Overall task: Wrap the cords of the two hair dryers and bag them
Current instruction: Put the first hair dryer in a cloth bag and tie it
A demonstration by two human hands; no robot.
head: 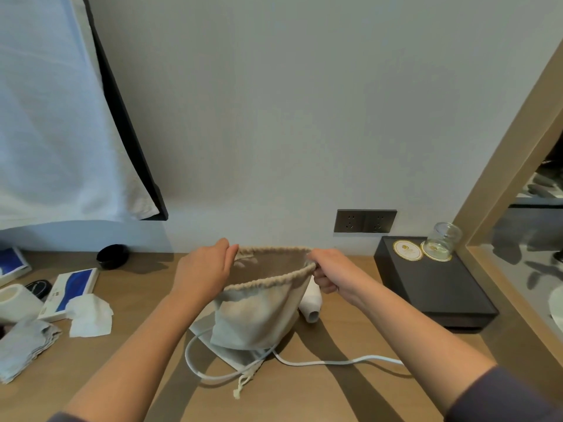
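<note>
At the middle of the desk (pixel 137 360), the left hand (pixel 204 269) and the right hand (pixel 332 272) grip opposite sides of the rim of a drawstring bag (pixel 259 312), which hangs between them. A hair dryer (pixel 312 300) lies just behind the bag's right side, partly hidden. A second bag (pixel 240 359) lies flat beneath the held one, with a cord (pixel 335 362) looping beside it and trailing right. To the right sits a box (pixel 432 287), with a coaster (pixel 407 250) and a glass (pixel 443 240) on its far end. A socket panel (pixel 365 221) is on the wall behind. At left lie a tissue (pixel 90 315), a folded cloth (pixel 26 345) nearer the front and a round dish (pixel 112 256) by the wall.
</note>
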